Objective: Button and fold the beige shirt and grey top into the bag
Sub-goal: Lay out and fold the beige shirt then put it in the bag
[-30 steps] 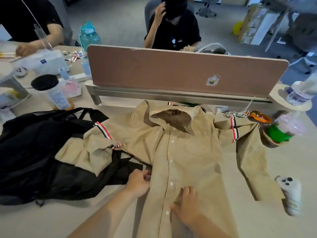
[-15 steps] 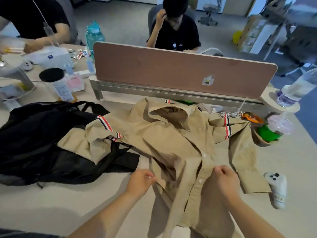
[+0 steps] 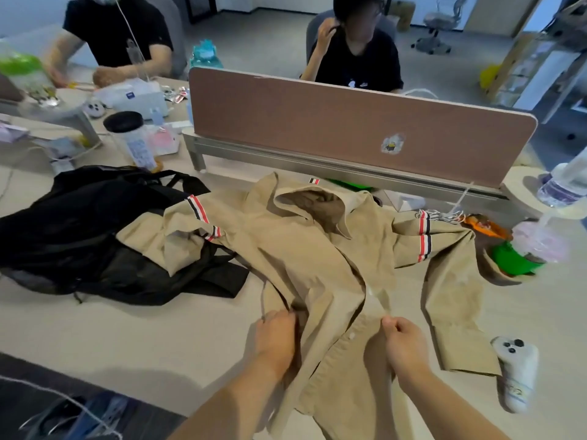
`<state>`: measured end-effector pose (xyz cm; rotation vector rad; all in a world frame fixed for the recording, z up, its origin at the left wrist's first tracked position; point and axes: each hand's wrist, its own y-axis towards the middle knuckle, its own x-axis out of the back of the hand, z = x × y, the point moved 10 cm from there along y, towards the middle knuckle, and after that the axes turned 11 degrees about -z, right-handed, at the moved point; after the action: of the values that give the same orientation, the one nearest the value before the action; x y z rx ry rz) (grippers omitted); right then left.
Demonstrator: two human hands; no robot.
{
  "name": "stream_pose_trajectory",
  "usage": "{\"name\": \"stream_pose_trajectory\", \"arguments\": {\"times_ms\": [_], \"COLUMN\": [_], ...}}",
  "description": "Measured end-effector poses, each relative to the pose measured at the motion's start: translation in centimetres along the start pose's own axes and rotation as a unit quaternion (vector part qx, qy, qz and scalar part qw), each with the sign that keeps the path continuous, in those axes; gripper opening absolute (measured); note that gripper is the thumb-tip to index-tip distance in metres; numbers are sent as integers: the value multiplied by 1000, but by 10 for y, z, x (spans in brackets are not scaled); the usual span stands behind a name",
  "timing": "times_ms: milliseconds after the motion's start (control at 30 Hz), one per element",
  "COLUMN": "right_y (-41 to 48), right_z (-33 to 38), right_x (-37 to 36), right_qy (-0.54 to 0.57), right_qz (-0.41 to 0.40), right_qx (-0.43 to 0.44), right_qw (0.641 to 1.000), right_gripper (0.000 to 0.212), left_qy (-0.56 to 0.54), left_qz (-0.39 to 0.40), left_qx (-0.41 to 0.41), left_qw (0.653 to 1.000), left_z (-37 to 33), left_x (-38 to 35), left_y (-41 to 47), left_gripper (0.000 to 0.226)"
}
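Left grip (image 3: 276, 335) and right grip (image 3: 401, 341) pinch the beige shirt (image 3: 301, 249) by the desk's (image 3: 143, 338) near edge; closer together than before.

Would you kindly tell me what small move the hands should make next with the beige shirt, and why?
Probably lower and smooth the front flat: the left hand and right hand each grip the beige shirt, bunched between them, with a white button showing beside the right hand.

The shirt (image 3: 317, 255) is beige, with red, white and dark striped bands (image 3: 198, 208) on its sleeves. Left of the shirt, the bag (image 3: 79, 236) is black; behind the shirt, the panel (image 3: 317, 122) is brown.
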<state>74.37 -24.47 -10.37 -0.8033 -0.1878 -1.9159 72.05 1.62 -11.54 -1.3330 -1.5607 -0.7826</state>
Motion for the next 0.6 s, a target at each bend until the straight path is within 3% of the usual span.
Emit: {"name": "stream_pose_trajectory", "arguments": {"times_ms": [100, 167, 267, 333, 433, 500, 600], "right_y": [1, 4, 8, 2, -27, -57, -101], "right_z": [6, 10, 17, 33, 55, 57, 34], "right_x": [4, 9, 11, 5, -3, 2, 14], "right_qy": [-5, 8, 20, 9, -14, -74, -169], "right_qz": [6, -3, -4, 22, 68, 72, 40], "right_qx": [16, 15, 21, 64, 175, 277, 436], "right_qw": [1000, 1000, 1000, 998, 982, 955, 883], "right_gripper": [35, 32, 30, 30, 17, 4, 11], "left_qy": [-181, -264, -322, -319, -222, -160, -115], "left_qz": [-78, -150, -257, -235, -200, -193, -67], "left_qx": [76, 163, 322, 400, 410, 316, 120], "left_qw": [977, 938, 853, 826, 862, 915, 984], "left_z": [33, 78, 171, 217, 231, 208, 156], "left_x": [31, 66, 97, 92, 102, 116, 91], "left_y": [-6, -17, -47, -64, -84, -89, -96], "left_gripper": [15, 17, 16, 14, 22, 33, 64]}}
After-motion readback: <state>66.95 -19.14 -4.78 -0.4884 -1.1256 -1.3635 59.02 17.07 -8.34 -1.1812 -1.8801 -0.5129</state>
